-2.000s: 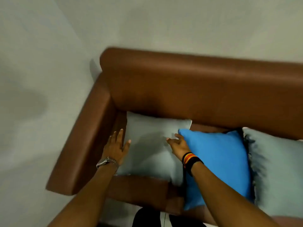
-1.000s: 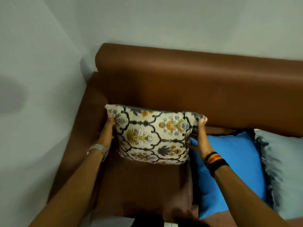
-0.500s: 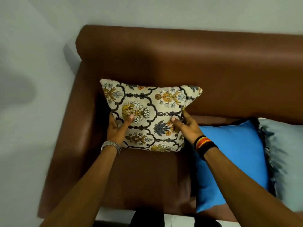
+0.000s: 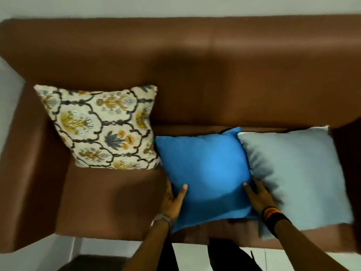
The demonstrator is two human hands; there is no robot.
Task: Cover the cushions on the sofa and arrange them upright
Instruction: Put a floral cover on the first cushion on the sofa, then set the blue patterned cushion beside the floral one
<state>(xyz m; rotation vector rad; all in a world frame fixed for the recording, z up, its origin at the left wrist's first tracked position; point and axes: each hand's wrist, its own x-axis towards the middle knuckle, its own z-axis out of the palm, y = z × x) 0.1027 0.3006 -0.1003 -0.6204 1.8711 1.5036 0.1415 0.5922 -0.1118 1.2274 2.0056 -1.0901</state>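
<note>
A floral patterned cushion (image 4: 101,128) stands upright against the backrest at the left end of the brown sofa (image 4: 195,65). A plain blue cushion (image 4: 205,169) lies flat on the middle of the seat. My left hand (image 4: 173,198) grips its left edge with the thumb on top. My right hand (image 4: 257,196) holds its right edge, wedged between it and a pale grey-blue cushion (image 4: 297,173) lying flat to the right.
The sofa's left armrest (image 4: 21,163) and right armrest (image 4: 347,137) bound the seat. A bare stretch of seat (image 4: 109,202) lies in front of the floral cushion. A pale wall runs behind the backrest. My legs and light floor tiles show below the seat's front edge.
Both hands have let go of the floral cushion, now leaning upright on the backrest. They moved right and took hold of the blue cushion's two sides. The view has shifted right.
</note>
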